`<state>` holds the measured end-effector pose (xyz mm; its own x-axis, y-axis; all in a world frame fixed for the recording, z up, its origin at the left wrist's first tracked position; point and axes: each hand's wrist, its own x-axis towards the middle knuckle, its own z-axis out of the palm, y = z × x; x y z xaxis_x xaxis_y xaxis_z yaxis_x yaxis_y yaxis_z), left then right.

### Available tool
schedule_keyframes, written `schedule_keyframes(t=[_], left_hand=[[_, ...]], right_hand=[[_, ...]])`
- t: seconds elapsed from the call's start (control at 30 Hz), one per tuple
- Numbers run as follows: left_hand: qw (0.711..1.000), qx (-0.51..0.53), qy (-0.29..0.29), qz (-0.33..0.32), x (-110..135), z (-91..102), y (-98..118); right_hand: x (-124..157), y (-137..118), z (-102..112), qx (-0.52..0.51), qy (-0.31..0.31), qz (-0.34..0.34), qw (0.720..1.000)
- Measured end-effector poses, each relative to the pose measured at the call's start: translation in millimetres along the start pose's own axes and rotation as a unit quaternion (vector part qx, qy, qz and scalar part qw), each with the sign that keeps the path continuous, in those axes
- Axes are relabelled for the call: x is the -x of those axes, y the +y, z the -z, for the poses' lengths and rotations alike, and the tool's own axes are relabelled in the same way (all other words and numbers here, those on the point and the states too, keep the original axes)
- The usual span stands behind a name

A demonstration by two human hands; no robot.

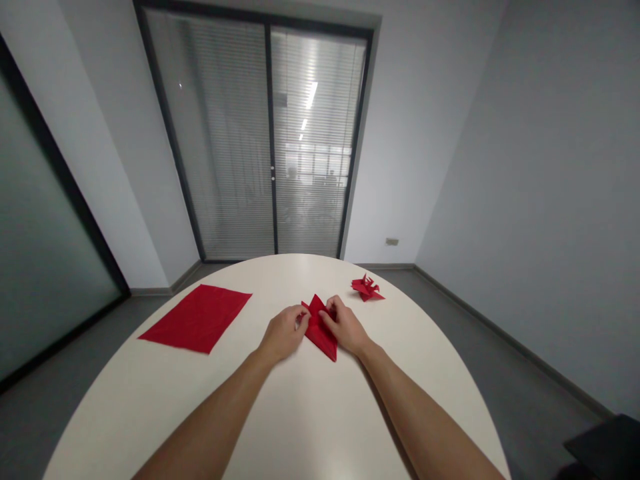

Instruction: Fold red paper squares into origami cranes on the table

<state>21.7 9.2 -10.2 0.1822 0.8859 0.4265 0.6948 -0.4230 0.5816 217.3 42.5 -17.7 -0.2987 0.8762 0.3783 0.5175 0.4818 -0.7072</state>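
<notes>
A partly folded red napkin lies on the white round table, shaped into a pointed form. My left hand pinches its left edge with curled fingers. My right hand grips its right side, fingers closed on the cloth. Both forearms reach in from the bottom of the view.
A flat red napkin lies on the table's left part. A finished folded red napkin sits at the far right edge. Behind the table are glass doors with blinds. A dark object shows at the bottom right.
</notes>
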Motion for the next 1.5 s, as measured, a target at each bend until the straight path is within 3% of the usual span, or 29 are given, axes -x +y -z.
schedule_keyframes(t=[0.43, 0.6, 0.97, 1.23, 1.37, 1.5], left_hand=[[1.0, -0.003, -0.005, -0.015, 1, -5.0, -8], [0.999, -0.04, -0.009, -0.033, 0, -7.7, -12], [0.997, -0.066, -0.007, -0.03, 1, -9.1, -14], [0.997, -0.065, -0.016, -0.027, 1, -9.3, -14], [0.997, -0.065, -0.022, -0.037, 1, -9.4, -13], [0.996, -0.071, -0.015, -0.057, 1, -9.0, -13]], right_hand=[[-1, -2, 2, -0.08, 0.014, -0.007, 0.997], [-5, 6, 0, -0.105, 0.002, 0.01, 0.994], [-8, 7, 1, -0.174, -0.024, -0.02, 0.984], [-5, 10, -5, -0.14, -0.051, -0.021, 0.989], [-4, 10, -6, -0.068, -0.029, 0.033, 0.997], [-2, 5, -3, -0.001, -0.056, 0.081, 0.995]])
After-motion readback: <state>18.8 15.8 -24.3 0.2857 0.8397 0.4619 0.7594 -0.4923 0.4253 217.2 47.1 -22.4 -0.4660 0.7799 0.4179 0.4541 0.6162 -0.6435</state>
